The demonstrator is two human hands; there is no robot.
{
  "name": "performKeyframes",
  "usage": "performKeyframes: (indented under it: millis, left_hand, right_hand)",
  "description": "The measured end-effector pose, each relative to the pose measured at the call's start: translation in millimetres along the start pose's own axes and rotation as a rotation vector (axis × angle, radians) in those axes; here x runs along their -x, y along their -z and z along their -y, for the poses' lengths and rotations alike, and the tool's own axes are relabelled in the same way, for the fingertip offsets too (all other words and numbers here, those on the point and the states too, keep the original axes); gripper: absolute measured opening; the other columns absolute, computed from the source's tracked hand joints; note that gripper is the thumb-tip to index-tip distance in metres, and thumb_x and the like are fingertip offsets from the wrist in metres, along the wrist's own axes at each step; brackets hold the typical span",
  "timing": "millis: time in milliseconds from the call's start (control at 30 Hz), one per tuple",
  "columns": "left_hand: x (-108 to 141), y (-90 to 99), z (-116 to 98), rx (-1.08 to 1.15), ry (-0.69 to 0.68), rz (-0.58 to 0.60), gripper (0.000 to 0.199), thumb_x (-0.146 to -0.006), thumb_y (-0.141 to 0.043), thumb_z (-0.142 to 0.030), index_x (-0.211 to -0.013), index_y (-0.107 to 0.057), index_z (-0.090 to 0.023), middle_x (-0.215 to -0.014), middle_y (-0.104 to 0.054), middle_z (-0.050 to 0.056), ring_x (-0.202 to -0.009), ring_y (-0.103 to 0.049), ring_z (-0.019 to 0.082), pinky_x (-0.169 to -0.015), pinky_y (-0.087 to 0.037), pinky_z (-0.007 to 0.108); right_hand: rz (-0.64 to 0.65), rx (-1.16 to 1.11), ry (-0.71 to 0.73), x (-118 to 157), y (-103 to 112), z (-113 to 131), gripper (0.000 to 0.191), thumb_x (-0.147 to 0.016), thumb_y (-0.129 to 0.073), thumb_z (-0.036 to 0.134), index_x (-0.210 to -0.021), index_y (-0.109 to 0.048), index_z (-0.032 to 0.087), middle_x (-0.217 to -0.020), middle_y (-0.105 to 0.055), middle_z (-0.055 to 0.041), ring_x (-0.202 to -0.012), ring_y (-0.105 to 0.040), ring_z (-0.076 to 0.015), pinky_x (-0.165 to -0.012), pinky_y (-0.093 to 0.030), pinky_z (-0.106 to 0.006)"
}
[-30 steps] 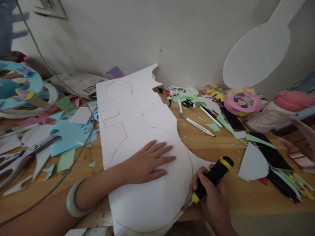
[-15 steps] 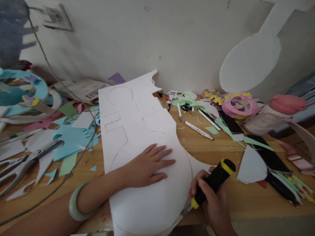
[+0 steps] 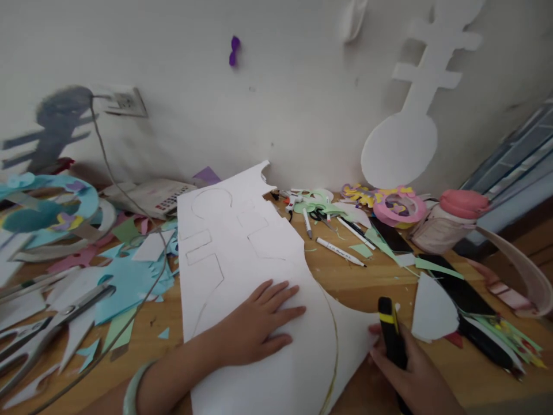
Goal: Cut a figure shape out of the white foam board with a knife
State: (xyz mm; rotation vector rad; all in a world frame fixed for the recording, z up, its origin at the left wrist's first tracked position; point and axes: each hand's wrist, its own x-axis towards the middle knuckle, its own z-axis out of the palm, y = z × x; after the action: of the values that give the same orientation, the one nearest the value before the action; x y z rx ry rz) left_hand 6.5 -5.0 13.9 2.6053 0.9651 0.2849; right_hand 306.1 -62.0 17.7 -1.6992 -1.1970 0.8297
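A large white board [image 3: 242,276] with pencil outlines lies on the wooden table. My left hand [image 3: 263,323] rests flat on it, fingers spread, a pale green bangle [image 3: 137,389] on the wrist. At the board's right corner is my right hand [image 3: 406,369], its fingers wrapped round a black and yellow cutter [image 3: 392,337]. Its blade cannot be seen. The fingertips of that hand are at the board's edge. A curved line, partly brownish, runs down the right part of the board.
Large scissors [image 3: 64,317] and blue paper scraps [image 3: 129,282] lie left, under a hanging cable [image 3: 108,167]. Beyond the board are markers [image 3: 341,252] and a glue gun [image 3: 295,202]. At right are a phone [image 3: 462,288], a white scrap [image 3: 434,308] and a pink-lidded bottle [image 3: 453,216].
The view has tilted up, showing more wall. My right hand has moved right, off the curved line to the board's corner, and the cutter now stands more upright. My left hand keeps its place on the board.
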Motion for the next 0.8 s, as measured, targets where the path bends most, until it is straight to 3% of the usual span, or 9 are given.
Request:
performKeyframes:
  millis: [100, 167, 267, 367, 633, 800]
  left_hand:
    - [1, 2.3, -1, -0.014, -0.003, -0.037, 0.049, -0.098, -0.051, -0.038, -0.146, -0.045, -0.03, -0.162, -0.03, 0.01, -0.148, -0.027, 0.033, -0.118, -0.025, 0.059]
    - [1, 3.3, 0, -0.022, -0.004, -0.052, 0.049, -0.098, -0.051, -0.035, -0.147, -0.045, -0.03, -0.162, -0.03, 0.01, -0.148, -0.028, 0.032, -0.118, -0.026, 0.059]
    - [1, 4.4, 0, -0.049, -0.006, -0.068, 0.05, -0.097, -0.052, -0.032, -0.147, -0.044, -0.029, -0.161, -0.032, 0.01, -0.148, -0.029, 0.032, -0.118, -0.028, 0.058]
    - [1, 6.4, -2, -0.087, -0.017, -0.104, 0.05, -0.097, -0.051, -0.03, -0.146, -0.045, -0.028, -0.16, -0.034, 0.01, -0.147, -0.031, 0.032, -0.118, -0.03, 0.057]
    - [6, 15.1, -3, -0.115, -0.06, -0.283, 0.052, -0.098, -0.047, -0.025, -0.149, -0.039, -0.03, -0.159, -0.036, 0.007, -0.146, -0.034, 0.028, -0.118, -0.032, 0.052]
    - [11, 20.4, -5, -0.159, -0.124, -0.416, 0.056, -0.098, -0.046, -0.023, -0.152, -0.032, -0.031, -0.161, -0.034, 0.006, -0.147, -0.031, 0.026, -0.12, -0.03, 0.046]
  right_hand:
    - [-0.116, 0.136, 0.182, -23, -3, -10, 0.04, -0.059, -0.078, 0.041, -0.094, -0.066, 0.025, -0.096, -0.073, -0.0098, -0.102, -0.066, -0.0347, -0.09, -0.051, -0.048]
    - [-0.001, 0.179, 0.218, -38, -9, -9, 0.044, -0.055, -0.081, 0.039, -0.094, -0.067, 0.024, -0.105, -0.073, -0.0124, -0.112, -0.061, -0.0386, -0.099, -0.045, -0.052]
    - [0.162, 0.162, 0.182, -48, -21, 4, 0.035, -0.061, -0.077, 0.039, -0.092, -0.07, 0.024, -0.093, -0.074, -0.0098, -0.097, -0.066, -0.0363, -0.092, -0.046, -0.052]
    - [0.181, 0.006, 0.088, -47, -28, 19, 0.032, -0.066, -0.072, 0.041, -0.093, -0.069, 0.024, -0.083, -0.074, -0.0057, -0.084, -0.068, -0.0313, -0.083, -0.048, -0.046]
    - [0.246, -0.348, -0.036, -36, -21, 48, 0.034, -0.056, -0.085, 0.044, -0.074, -0.069, 0.021, -0.073, -0.066, -0.001, -0.074, -0.059, -0.0221, -0.071, -0.044, -0.033]
    - [0.332, -0.66, -0.123, -27, -32, 62, 0.038, -0.047, -0.089, 0.034, -0.073, -0.065, 0.022, -0.068, -0.061, 0.0019, -0.067, -0.057, -0.0185, -0.059, -0.043, -0.026]
